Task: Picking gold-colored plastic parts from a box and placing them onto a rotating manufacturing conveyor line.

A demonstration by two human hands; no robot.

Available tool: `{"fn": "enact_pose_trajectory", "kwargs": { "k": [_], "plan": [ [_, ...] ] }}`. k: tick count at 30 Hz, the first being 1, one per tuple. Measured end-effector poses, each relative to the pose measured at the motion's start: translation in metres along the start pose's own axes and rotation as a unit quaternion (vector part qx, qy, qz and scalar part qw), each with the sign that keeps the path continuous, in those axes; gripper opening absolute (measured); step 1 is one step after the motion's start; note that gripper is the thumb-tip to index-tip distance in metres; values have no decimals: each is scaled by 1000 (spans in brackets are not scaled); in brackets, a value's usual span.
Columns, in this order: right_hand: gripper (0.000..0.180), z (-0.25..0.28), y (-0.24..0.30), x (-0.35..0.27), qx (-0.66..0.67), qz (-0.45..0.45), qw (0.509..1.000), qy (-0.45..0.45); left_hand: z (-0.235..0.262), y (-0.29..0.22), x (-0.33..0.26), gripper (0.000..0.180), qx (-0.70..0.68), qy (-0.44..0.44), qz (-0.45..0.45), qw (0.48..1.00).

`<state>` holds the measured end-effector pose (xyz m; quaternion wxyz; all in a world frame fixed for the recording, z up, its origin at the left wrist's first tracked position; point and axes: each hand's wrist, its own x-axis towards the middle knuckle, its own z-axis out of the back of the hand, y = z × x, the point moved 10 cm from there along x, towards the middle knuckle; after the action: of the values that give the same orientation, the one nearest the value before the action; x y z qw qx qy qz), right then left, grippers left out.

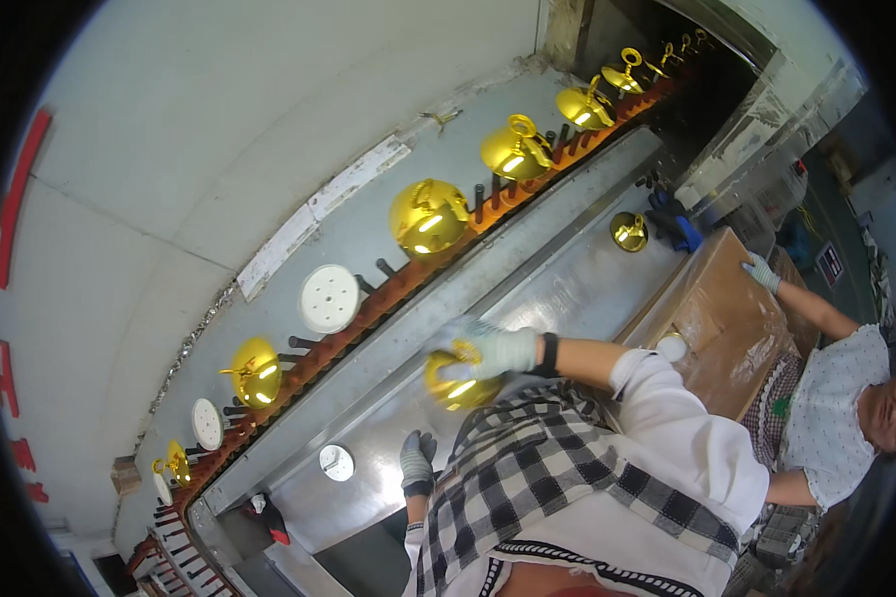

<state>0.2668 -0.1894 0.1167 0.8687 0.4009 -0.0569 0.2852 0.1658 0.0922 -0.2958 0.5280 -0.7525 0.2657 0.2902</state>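
Note:
My right hand (493, 356), in a pale knitted glove, grips a shiny gold dome-shaped cover (463, 390) from above, over the metal worktop (543, 308). Motion smears the fingers a little, and they hide part of the cover's top. My left hand (417, 460), in a grey glove, is lower down near the worktop's front edge. Its fingers stretch upward with the thumb apart, and nothing shows in it. A white round plate with small holes (336, 462) lies on the worktop to the left of that hand.
Along the worktop's back runs a conveyor (368, 316) with dark upright pegs, carrying several gold covers (429, 217) and white plates (330, 298) into a dark opening. Another gold cover (628, 231) sits at the worktop's far end. A co-worker (834, 413) stands at right beside a cardboard box (737, 318).

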Motion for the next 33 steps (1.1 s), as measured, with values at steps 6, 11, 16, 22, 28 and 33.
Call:
{"fn": "enact_pose_trajectory", "kwargs": {
  "k": [6, 11, 16, 22, 28, 33],
  "plan": [
    [56, 82, -222, -217, 61, -509, 846, -146, -11, -4, -16, 54, 39, -30, 47, 998],
    [110, 203, -244, -295, -199, -646, 681, -280, -8, -13, -26, 44, 19, -31, 54, 998],
    [95, 220, -155, -115, -299, -293, 831, -367, 18, 3, -37, 38, -4, -60, 62, 996],
    [84, 248, -133, 83, -177, -337, 916, -129, -6, 16, -29, 46, -2, -48, 72, 996],
    [68, 215, -191, 124, -168, -345, 922, -61, -1, 37, -43, 50, -40, -63, 71, 995],
    [51, 176, -99, 126, -274, -59, 954, -108, -12, 5, -29, 48, -94, -36, 68, 993]
  ]
}}
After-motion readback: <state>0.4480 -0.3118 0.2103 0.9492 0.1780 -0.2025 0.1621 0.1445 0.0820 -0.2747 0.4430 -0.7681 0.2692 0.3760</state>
